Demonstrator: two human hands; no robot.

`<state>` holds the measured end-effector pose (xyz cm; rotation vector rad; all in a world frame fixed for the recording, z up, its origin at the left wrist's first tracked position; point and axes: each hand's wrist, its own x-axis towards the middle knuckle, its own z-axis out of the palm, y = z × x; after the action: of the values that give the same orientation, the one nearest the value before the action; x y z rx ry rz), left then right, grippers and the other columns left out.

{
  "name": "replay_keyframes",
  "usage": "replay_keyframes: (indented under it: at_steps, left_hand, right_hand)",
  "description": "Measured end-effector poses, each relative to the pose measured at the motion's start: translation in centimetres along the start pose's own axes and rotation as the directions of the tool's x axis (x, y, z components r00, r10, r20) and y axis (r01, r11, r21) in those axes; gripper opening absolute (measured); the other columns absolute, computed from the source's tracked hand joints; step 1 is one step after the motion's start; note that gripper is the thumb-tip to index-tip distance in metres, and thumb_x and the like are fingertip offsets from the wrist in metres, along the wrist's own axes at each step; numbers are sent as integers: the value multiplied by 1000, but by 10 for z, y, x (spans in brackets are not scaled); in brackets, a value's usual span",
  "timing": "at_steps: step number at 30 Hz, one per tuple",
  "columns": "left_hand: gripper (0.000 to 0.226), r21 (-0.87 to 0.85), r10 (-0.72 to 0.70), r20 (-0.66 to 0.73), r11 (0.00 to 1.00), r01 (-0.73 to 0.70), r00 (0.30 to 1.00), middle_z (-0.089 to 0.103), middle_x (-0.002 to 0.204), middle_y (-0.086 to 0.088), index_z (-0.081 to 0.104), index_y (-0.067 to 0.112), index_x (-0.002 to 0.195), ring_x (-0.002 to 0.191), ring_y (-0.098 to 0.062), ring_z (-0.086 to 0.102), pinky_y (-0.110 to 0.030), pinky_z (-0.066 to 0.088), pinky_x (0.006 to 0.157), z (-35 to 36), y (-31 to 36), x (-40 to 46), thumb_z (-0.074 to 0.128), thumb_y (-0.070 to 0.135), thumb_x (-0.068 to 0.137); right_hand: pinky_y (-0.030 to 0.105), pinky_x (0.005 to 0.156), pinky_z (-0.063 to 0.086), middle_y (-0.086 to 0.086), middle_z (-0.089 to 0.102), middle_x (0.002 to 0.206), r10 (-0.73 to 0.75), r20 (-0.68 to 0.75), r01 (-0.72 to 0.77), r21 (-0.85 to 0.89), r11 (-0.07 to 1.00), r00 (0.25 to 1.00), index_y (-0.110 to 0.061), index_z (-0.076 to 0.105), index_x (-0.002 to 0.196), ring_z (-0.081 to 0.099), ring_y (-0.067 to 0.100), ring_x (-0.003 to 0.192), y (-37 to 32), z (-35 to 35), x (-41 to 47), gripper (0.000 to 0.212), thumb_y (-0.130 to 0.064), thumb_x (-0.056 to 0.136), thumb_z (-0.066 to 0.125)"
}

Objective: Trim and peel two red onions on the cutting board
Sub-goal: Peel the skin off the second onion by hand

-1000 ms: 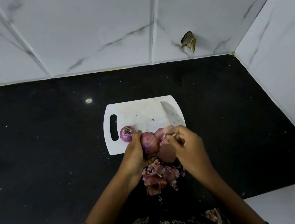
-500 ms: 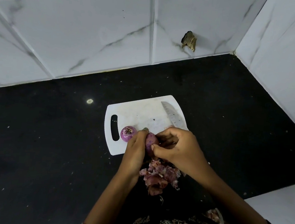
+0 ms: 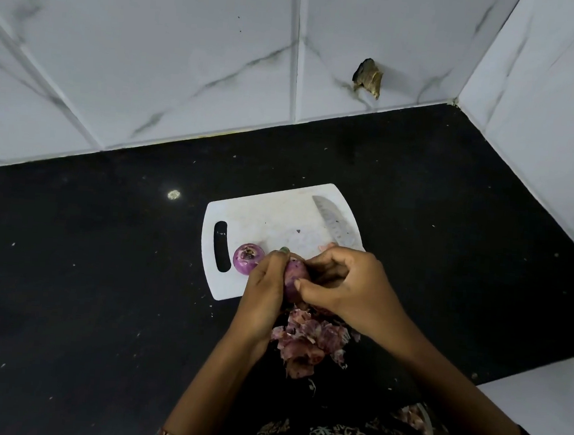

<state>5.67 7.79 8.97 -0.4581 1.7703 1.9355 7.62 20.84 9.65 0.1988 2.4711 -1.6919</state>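
Onion in the middle of the grip, squeezed between two hands just over the near edge of the cutting board. Left hand curled round its left side, holding it steady. Right hand on its right side, thumb pressed on the front, fingers bent over the top as if picking at the skin. Both hands touching the onion, so neither one nearer. Only a small strip of purple showing between them, so hard to tell which way the long side points; looks like top end away, root end toward the body, but that is a guess. Most likely step: pulling off another bit of skin toward the right hand. Second onion just to the left of the grip, sitting on the board by itself, trimmed end up, looking peeled already. Knife lying flat on the board, away from the grip and a bit to the right, tip pointing away, handle hidden under the right hand. Heap of pink skins right below the grip, toward the body, on the black counter. No bowl or bin anywhere in view; the board holding only the one onion, the knife and a few crumbs. Could slip if squeezed too hard, since a peeled onion is smooth.
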Motion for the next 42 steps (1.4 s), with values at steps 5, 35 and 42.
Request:
replay_keyframes:
  at_steps: [5,35,42]
  left_hand:
    - [42,-11,-10,14,1000,10,1000,62,106,-33,57,-12,106,83,-24,63,-28,54,67,-2,-7,2,38,25,100]
    - [31,-148,-10,-24,989,7,1000,66,91,-7,61,15,96,70,-11,63,-22,52,57,3,-6,0,39,36,102]
    - [43,-97,48,-36,994,-52,998,60,107,-34,55,-9,107,87,-30,60,-35,52,71,3,-2,-3,39,31,100]
  right_hand:
    - [33,77,59,0,72,86,-12,8,12,-9,1000,1000,-15,75,85,70,10,75,4,-2,3,25,-27,62,77]
    - [16,58,49,-4,65,76,-96,-189,70,-138,988,977,-16,63,91,62,4,67,10,-7,5,6,-16,87,67]
    - [21,74,55,-8,70,90,-68,-6,68,-12,998,998,-21,68,98,66,2,83,-3,5,-2,27,-21,73,77]
